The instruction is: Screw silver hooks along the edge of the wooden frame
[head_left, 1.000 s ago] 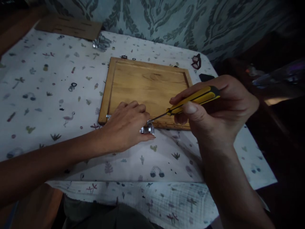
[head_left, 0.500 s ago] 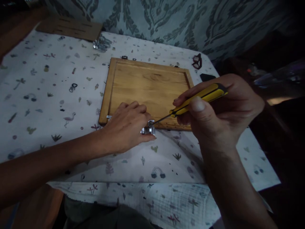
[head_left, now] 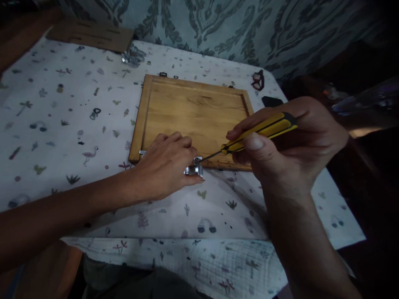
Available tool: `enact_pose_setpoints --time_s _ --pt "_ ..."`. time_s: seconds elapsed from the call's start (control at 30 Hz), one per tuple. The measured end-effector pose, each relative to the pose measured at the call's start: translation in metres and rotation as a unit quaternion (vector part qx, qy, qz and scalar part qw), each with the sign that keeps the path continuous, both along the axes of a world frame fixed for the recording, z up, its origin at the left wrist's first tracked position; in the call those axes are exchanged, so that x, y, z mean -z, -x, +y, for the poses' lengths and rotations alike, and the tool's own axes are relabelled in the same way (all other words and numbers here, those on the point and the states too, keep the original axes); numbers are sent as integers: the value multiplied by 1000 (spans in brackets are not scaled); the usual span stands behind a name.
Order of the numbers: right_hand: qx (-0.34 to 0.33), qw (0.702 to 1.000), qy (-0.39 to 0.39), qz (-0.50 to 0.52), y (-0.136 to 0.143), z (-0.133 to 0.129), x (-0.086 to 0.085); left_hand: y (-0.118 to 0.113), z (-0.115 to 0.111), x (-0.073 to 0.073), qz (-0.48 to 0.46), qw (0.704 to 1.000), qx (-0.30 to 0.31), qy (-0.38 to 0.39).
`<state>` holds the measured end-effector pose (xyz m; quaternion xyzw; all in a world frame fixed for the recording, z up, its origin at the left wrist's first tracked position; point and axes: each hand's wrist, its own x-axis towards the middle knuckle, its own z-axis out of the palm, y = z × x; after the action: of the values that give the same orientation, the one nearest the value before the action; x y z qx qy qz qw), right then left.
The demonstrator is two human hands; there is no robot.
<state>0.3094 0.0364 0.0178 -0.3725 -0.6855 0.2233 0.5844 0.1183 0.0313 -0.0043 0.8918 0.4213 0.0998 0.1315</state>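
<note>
A wooden panel (head_left: 187,112) with a raised frame lies flat on the table. At its near edge sits a shiny metal hinge (head_left: 197,170), partly covered by fingers. My left hand (head_left: 166,166) is closed on this hinge, its thumb below and its fingers over the panel's edge. In my right hand (head_left: 286,153) is a screwdriver (head_left: 262,132) with a yellow and black handle, pinched between thumb and fingers. The screwdriver's thin shaft slants down to the left, its tip at the hinge. Whether the tip sits in a screw is too small to tell.
Several metal hinges (head_left: 133,57) lie in a pile beside a brown cardboard piece (head_left: 90,35) at the back left. Dark-framed glasses (head_left: 257,80) and a flat black object (head_left: 272,101) are at the back right. A patterned cloth (head_left: 77,137) covers the table, against a wallpapered wall.
The screwdriver's handle has turned slightly in my right hand, with the thumb shifted a little down and left. My left hand, the hinge and the panel keep their places.
</note>
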Motion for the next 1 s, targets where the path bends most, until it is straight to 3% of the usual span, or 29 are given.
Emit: enact_pose_setpoints --time_s 0.23,0.43,0.63,0.8,1.0 --pt "-53 999 9 -7 -8 5 5 0 -1 0 -4 1000 -2 -2" --pt "-156 986 63 3 -14 10 5 0 -1 -2 3 1000 1 11" --pt "-130 991 22 -9 -10 9 0 1 -1 0 -6 1000 2 1" --pt "-143 985 80 45 -6 5 3 0 -2 1 -5 1000 2 0" --pt "-168 981 87 36 -9 7 2 -1 -1 2 -8 1000 2 -4"
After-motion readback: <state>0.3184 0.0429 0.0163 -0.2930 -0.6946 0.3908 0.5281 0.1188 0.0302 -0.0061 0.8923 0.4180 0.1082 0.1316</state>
